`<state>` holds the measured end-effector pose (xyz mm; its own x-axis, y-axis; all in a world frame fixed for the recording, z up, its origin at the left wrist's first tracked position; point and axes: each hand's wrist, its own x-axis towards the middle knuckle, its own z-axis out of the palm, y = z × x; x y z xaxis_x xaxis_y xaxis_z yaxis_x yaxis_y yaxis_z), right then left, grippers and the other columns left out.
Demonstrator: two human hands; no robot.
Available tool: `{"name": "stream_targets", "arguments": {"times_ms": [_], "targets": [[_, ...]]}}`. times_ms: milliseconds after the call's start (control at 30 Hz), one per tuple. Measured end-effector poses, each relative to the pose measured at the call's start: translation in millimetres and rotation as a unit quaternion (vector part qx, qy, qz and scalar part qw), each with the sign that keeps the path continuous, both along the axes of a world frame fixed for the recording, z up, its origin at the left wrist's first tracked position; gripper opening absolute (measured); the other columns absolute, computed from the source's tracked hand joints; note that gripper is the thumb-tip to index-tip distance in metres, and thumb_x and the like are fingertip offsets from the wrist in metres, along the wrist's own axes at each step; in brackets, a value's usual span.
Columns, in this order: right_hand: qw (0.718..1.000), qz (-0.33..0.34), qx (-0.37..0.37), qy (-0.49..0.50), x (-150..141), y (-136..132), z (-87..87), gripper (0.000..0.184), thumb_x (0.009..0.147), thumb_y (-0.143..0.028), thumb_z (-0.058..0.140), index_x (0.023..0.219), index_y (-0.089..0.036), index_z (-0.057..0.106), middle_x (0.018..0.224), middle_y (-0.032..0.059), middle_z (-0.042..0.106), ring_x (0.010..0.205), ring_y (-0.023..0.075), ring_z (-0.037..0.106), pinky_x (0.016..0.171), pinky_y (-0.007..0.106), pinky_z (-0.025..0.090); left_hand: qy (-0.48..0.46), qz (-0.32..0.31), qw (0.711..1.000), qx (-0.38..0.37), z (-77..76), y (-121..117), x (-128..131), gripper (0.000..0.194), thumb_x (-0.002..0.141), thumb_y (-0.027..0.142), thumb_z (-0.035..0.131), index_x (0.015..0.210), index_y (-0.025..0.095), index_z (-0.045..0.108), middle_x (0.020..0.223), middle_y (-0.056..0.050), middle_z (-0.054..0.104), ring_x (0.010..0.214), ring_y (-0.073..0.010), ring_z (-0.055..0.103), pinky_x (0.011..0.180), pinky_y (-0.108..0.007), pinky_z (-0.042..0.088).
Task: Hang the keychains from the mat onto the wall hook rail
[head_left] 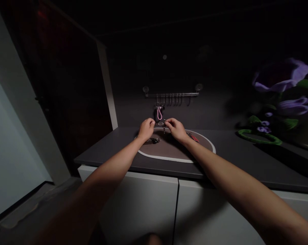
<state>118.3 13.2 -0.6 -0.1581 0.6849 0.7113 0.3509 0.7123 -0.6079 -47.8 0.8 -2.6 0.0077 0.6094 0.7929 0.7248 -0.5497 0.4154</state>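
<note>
Above the far part of a brown oval mat (166, 151) with a white rim, my two hands face each other. My left hand (146, 129) pinches one side of a small bunch of keys (164, 126). On the other side, the fingertips of my right hand (176, 128) are closed on the same keys, which hang between the hands. Another set of keys (154, 140) lies on the mat by my left wrist. Partly behind my right wrist is a red item (193, 137), its kind unclear. Dim light hides fine detail.
A clear rail (171, 95) with several hooks is fixed to the dark wall. Keys with a pink loop (159, 113) hang from its left end. Purple flowers (281, 78) and a green ring (258, 136) stand on the right of the dark counter (235, 160). A dark door (64, 85) is left.
</note>
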Motion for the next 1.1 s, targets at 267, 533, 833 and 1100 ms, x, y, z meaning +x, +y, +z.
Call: {"name": "stream_targets", "arguments": {"times_ms": [267,533,833,1100], "targets": [[0.999,0.040,-0.014,-0.013,-2,2,-3.6,0.022,0.077,-0.037,0.047,0.079,-0.017,0.053,0.072,0.0004,0.056,0.066,0.0113,0.048,0.063,0.024,0.039,0.045,-0.075,0.996,0.031,0.0,-3,5,0.023,0.086,0.029,0.039,0.085,0.017,0.059,0.085,-0.004,0.060,0.081,-0.0140,0.053,0.075,-0.025,0.040],[0.986,0.123,-0.099,0.055,-5,-2,-3.8,0.029,0.070,-0.042,0.055,0.081,-0.016,0.054,0.067,-0.0017,0.053,0.060,0.0091,0.046,0.057,0.022,0.039,0.043,-0.076,0.996,0.000,-1.8,-2,10,0.017,0.084,0.025,0.040,0.081,0.017,0.054,0.081,-0.003,0.059,0.078,-0.0136,0.053,0.073,-0.025,0.040],[0.947,0.175,-0.205,0.176,-11,-19,1.7,0.033,0.057,-0.041,0.068,0.074,-0.015,0.055,0.062,-0.0037,0.053,0.053,0.0060,0.044,0.052,0.020,0.035,-0.023,-0.078,0.997,-0.002,-0.9,-5,15,0.016,0.083,0.025,0.041,0.076,0.016,0.052,0.076,-0.003,0.059,0.074,-0.0132,0.053,0.070,-0.025,0.040],[0.937,0.160,-0.217,0.222,-14,-20,4.9,0.030,0.056,-0.038,0.068,0.070,-0.016,0.055,0.060,-0.0046,0.052,0.051,0.0054,0.043,0.053,0.021,0.037,-0.024,-0.091,0.996,0.003,-0.5,-9,15,0.018,0.083,0.026,0.039,0.078,0.017,0.054,0.079,-0.004,0.060,0.076,-0.0139,0.054,0.072,-0.026,0.041]]}}
